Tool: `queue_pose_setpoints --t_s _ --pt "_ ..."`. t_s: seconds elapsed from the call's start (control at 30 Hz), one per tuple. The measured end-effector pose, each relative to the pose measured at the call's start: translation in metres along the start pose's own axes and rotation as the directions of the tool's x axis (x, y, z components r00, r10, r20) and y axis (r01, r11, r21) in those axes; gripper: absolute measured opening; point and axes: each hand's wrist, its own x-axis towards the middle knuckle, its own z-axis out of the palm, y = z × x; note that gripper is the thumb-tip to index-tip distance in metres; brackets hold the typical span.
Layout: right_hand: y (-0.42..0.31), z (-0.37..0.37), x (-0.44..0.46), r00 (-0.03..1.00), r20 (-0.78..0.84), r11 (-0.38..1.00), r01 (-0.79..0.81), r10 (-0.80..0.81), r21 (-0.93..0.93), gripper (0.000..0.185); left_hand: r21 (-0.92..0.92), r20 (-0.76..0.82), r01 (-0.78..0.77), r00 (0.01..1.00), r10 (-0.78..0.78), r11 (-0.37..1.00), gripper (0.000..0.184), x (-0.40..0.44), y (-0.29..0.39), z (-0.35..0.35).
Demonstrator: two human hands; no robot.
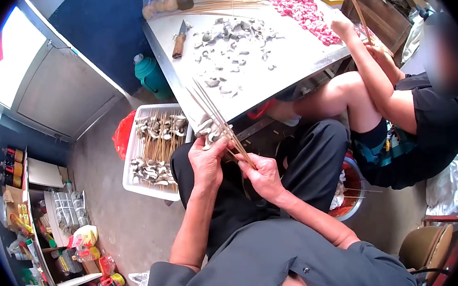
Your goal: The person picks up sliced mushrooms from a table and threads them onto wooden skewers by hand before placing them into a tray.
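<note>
Over my lap, my left hand [207, 160] is closed with grey-white mushroom pieces [209, 133] at its fingertips. A bundle of thin wooden skewers [218, 115] slants past those pieces, and my right hand [265, 178] is closed around its lower end. Whether the pieces are threaded on a skewer is hard to make out. More loose mushroom pieces [238, 30] lie spread on the white table [180, 84] ahead. To my left, a white tray [128, 179] holds many mushroom skewers [157, 168] in two rows.
A knife [179, 40] lies near the table's left edge. Pink meat pieces [299, 9] are heaped at the right, beside a seated co-worker [400, 106] holding skewers. A teal flask [151, 76] stands by the wall. A metal basin [359, 186] sits right of my legs.
</note>
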Motion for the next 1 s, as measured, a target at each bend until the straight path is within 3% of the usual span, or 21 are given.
queue_pose_setpoints --t_s 0.1,0.17,0.27,0.37,0.4,0.57,0.7,0.87,1.0 --pt "-0.002 0.002 -0.003 0.999 0.027 1.000 -0.023 0.024 -0.008 0.017 -0.068 -0.054 -0.078 0.996 0.074 0.995 0.032 0.009 0.006 -0.007" --pt "-0.001 0.003 -0.004 0.999 0.039 0.999 -0.028 0.027 0.015 0.018 -0.009 -0.001 -0.077 0.997 0.077 0.997 0.035 0.005 0.011 -0.004" --pt "0.003 0.002 -0.006 0.997 0.014 0.996 -0.072 0.072 0.049 0.019 0.006 0.083 -0.010 0.997 0.009 1.000 0.066 0.006 0.020 -0.007" --pt "0.009 -0.002 -0.013 0.988 0.055 0.990 -0.144 0.144 0.001 0.023 0.016 0.085 0.038 0.996 -0.040 0.999 0.030 0.009 0.028 -0.017" --pt "0.011 -0.004 -0.015 0.982 0.070 0.985 -0.173 0.174 -0.025 0.025 -0.014 0.106 0.054 0.993 -0.052 0.998 0.027 0.009 0.033 -0.020" --pt "0.019 -0.018 -0.030 0.954 0.113 0.961 -0.275 0.278 -0.036 0.031 -0.021 0.020 -0.026 0.999 0.026 0.999 0.026 0.010 0.040 -0.046" --pt "0.029 -0.025 -0.040 0.979 0.073 0.974 -0.177 0.189 -0.142 0.025 -0.021 -0.080 -0.096 0.992 0.094 0.995 0.022 0.012 0.043 -0.067" --pt "0.018 -0.025 -0.050 0.950 0.095 0.955 -0.296 0.297 -0.029 0.019 -0.028 -0.134 -0.143 0.981 0.138 0.989 0.021 0.006 0.046 -0.075" --pt "0.014 -0.018 -0.053 0.947 0.141 0.957 -0.289 0.288 -0.011 0.016 -0.034 -0.151 -0.134 0.980 0.127 0.990 0.022 0.004 0.045 -0.077"
